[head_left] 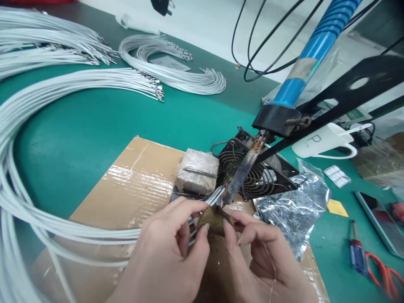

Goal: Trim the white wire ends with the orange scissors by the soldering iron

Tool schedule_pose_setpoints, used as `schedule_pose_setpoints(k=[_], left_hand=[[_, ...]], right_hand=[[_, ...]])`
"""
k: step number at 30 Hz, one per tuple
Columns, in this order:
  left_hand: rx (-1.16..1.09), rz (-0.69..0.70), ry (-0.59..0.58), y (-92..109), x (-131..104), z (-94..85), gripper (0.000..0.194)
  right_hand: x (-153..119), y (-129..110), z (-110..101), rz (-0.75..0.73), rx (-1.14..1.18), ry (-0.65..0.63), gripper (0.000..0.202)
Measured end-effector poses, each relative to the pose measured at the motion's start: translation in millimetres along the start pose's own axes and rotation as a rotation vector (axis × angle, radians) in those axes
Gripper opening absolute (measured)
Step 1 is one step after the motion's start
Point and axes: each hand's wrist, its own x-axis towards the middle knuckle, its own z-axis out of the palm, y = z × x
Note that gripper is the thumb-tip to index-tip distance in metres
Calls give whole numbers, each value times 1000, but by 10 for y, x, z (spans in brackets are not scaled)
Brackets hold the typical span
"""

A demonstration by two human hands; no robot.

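Head view: the left hand pinches a few white wire ends against the soldering iron tip. The right hand pinches thin solder wire beside a brown lump, over cardboard on the green table.

A green table carries white wire bundles, taped cardboard, a screwdriver and a white cup.

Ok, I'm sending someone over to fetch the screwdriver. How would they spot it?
Start from the green table and go to its right edge, past the crinkled silver bag. The screwdriver lies beside orange-handled scissors; it alone has a blue-and-red handle.
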Motion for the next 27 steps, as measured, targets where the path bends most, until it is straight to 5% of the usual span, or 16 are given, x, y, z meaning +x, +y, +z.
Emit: schedule_pose_setpoints(k=[8, 13, 19, 23, 27], left_hand=[[13, 44, 4, 122, 74, 13, 30], [35, 155, -2, 131, 117, -14, 36], [47, 158, -82, 28, 107, 87, 32], [79, 189, -140, -46, -23, 122, 33], [68, 274, -175, -142, -208, 49, 49]], right_hand=[[87, -112, 75, -102, 146, -22, 25], [22, -33, 102, -201, 20, 1, 19], [-72, 107, 59, 56, 39, -55, 22], [39, 300, -193, 227, 98, -68, 37], [245, 602, -854, 202, -25, -74, 52]])
